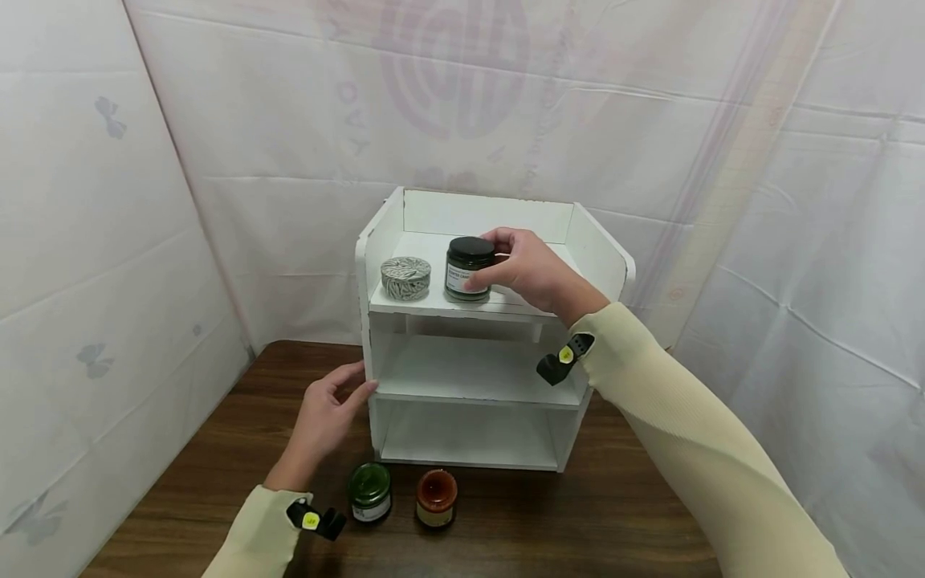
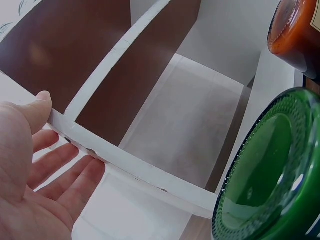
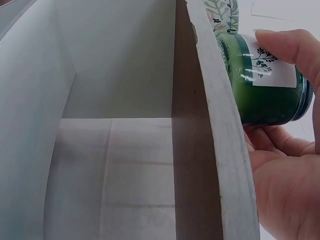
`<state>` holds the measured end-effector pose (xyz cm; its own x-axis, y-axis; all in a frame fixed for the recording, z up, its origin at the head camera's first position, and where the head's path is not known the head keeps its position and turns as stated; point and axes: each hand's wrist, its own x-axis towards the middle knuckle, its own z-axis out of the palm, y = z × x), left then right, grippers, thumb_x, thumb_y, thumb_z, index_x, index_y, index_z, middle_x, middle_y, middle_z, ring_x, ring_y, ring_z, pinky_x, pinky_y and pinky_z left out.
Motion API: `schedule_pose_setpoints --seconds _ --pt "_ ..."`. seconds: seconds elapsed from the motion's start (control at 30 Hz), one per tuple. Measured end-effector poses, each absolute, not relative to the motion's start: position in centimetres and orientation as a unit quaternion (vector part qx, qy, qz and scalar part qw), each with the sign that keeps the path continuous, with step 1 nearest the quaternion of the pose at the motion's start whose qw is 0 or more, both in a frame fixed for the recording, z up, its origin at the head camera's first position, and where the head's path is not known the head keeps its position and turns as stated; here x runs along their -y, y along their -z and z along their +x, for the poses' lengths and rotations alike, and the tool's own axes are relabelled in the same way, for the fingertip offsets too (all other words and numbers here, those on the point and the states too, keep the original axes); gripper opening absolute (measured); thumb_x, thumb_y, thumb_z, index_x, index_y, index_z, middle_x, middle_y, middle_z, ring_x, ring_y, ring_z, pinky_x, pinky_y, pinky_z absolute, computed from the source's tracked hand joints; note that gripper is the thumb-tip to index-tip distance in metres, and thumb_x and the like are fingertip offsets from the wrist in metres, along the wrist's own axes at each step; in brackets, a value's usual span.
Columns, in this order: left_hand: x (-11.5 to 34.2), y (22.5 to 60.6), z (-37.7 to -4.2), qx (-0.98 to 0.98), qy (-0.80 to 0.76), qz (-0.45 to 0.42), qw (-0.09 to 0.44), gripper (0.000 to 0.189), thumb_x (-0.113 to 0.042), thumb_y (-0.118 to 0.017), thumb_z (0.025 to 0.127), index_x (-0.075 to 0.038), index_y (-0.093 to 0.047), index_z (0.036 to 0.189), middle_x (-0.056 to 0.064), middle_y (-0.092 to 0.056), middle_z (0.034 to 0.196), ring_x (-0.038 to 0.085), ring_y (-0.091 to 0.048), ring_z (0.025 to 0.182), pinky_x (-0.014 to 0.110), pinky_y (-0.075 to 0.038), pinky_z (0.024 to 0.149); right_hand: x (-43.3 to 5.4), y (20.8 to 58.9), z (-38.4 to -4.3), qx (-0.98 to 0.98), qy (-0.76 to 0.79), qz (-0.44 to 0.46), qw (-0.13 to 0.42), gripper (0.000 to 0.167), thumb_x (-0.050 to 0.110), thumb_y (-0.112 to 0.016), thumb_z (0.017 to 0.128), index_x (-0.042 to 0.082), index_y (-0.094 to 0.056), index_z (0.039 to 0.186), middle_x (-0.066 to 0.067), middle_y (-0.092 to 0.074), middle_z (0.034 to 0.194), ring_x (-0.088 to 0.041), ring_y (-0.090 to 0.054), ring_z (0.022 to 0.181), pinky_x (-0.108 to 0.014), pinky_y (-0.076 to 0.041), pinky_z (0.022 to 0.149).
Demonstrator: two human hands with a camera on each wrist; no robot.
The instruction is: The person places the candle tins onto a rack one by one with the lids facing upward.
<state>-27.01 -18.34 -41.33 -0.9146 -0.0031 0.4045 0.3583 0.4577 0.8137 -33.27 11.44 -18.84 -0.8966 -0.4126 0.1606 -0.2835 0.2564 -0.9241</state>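
On the top of a white shelf unit [image 1: 477,367], my right hand [image 1: 531,269] grips a green glass candle jar [image 1: 460,278] with a black lid and white label. Thumb and fingers lie on opposite sides of this jar [image 3: 272,80]. A round patterned tin [image 1: 405,278] sits to its left on the same board. My left hand [image 1: 328,409] holds the unit's left side panel, thumb at the front edge and fingers along the outside, as the left wrist view shows. Closest to that hand on the table, a green jar [image 1: 370,491] stands beside an amber jar [image 1: 437,498].
The unit has a raised rim around its top and two lower compartments, and stands on a brown wooden table [image 1: 614,498]. White patterned sheeting [image 1: 289,201] hangs behind and at both sides.
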Motion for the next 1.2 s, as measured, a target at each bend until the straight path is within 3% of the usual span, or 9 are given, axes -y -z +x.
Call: schedule_pose_setpoints --seconds 0.27,0.53,0.67,0.83,1.07,1.2 --pt "18.35 41.39 -26.99 0.836 0.509 -0.105 0.177 0.045 -0.032 -0.066 0.102 -0.009 -0.063 0.139 0.016 -0.069 0.133 0.031 -0.066 0.120 0.022 -0.054 0.090 -11.29 18.92 -33.30 -0.785 0.574 -0.223 0.066 0.049 -0.007 -0.082 0.075 0.002 -0.061 0.118 -0.012 -0.066 0.122 -0.022 -0.061 0.112 -0.034 -0.051 0.102" --pt "18.42 41.39 -27.00 0.835 0.509 -0.107 0.180 0.044 -0.032 -0.065 0.102 -0.008 -0.063 0.139 0.017 -0.068 0.135 0.032 -0.065 0.121 0.045 -0.056 0.096 -11.26 19.13 -33.31 -0.796 0.558 -0.226 0.065 0.051 -0.004 -0.084 0.075 0.002 -0.060 0.120 -0.013 -0.066 0.123 -0.022 -0.062 0.111 -0.030 -0.051 0.096" --pt "18.45 41.44 -27.02 0.835 0.508 -0.108 0.182 0.043 -0.032 -0.066 0.102 -0.008 -0.063 0.138 0.017 -0.068 0.134 0.031 -0.065 0.120 0.030 -0.056 0.093 -11.27 19.16 -33.31 -0.804 0.546 -0.226 0.061 0.052 -0.002 -0.085 0.075 0.003 -0.059 0.121 -0.013 -0.066 0.124 -0.023 -0.062 0.112 -0.031 -0.051 0.096" --pt "18.43 41.47 -27.04 0.834 0.509 -0.107 0.181 0.044 -0.032 -0.066 0.102 -0.008 -0.063 0.138 0.016 -0.068 0.135 0.031 -0.065 0.121 0.011 -0.048 0.086 -11.27 19.20 -33.35 -0.809 0.540 -0.226 0.060 0.053 0.000 -0.085 0.075 0.003 -0.060 0.121 -0.013 -0.066 0.124 -0.023 -0.063 0.112 -0.031 -0.051 0.097" --pt "18.44 41.47 -27.05 0.835 0.508 -0.106 0.182 0.044 -0.032 -0.067 0.101 -0.007 -0.063 0.138 0.017 -0.068 0.134 0.032 -0.065 0.120 0.011 -0.048 0.085 -11.25 19.39 -33.42 -0.816 0.530 -0.225 0.051 0.054 0.002 -0.087 0.075 0.004 -0.060 0.121 -0.013 -0.068 0.122 -0.022 -0.064 0.109 -0.030 -0.051 0.094" --pt "18.46 41.49 -27.02 0.837 0.506 -0.105 0.183 0.044 -0.032 -0.067 0.101 -0.008 -0.064 0.138 0.016 -0.068 0.134 0.030 -0.066 0.120 0.020 -0.053 0.089 -11.15 19.41 -33.30 -0.817 0.529 -0.222 0.050 0.055 0.003 -0.087 0.075 0.004 -0.060 0.123 -0.012 -0.068 0.124 -0.022 -0.064 0.111 -0.030 -0.049 0.096"
